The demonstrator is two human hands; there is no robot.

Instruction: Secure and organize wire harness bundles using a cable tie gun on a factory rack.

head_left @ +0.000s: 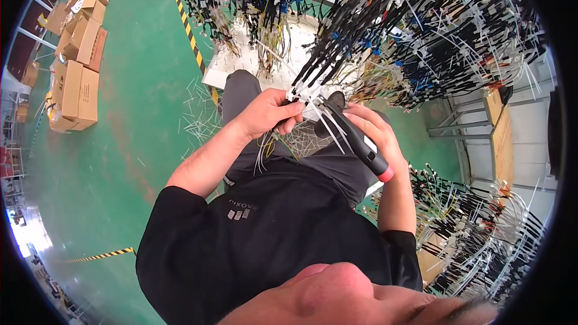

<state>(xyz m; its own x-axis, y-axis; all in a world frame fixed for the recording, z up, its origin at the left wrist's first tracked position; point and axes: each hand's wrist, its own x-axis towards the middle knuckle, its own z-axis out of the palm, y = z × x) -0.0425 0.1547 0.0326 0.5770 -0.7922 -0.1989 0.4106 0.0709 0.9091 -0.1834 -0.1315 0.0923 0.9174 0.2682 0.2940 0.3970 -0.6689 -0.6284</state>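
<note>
My left hand (272, 112) is closed around a bundle of black wires (314, 69) with white connectors, the fingers pinching it just above my lap. In my right hand (376, 131) is a black hand-held tool (360, 139) with a red end cap, which looks like a cable tie gun. Its nose points up and left and meets the bundle beside my left fingertips. White cable tie tails (330, 125) stick out from there, lying across the tool's side. Loose yellow and white wire ends (264, 147) hang below my left hand. My fingers partly hide where tool and bundle meet.
Thick rows of hanging wire harnesses (415, 30) fill the front and right. Under them is a white board (235, 60). More harnesses (475, 241) lie at the lower right. Cut tie ends (198, 111) litter the green floor. Cardboard boxes (78, 93) line the far left.
</note>
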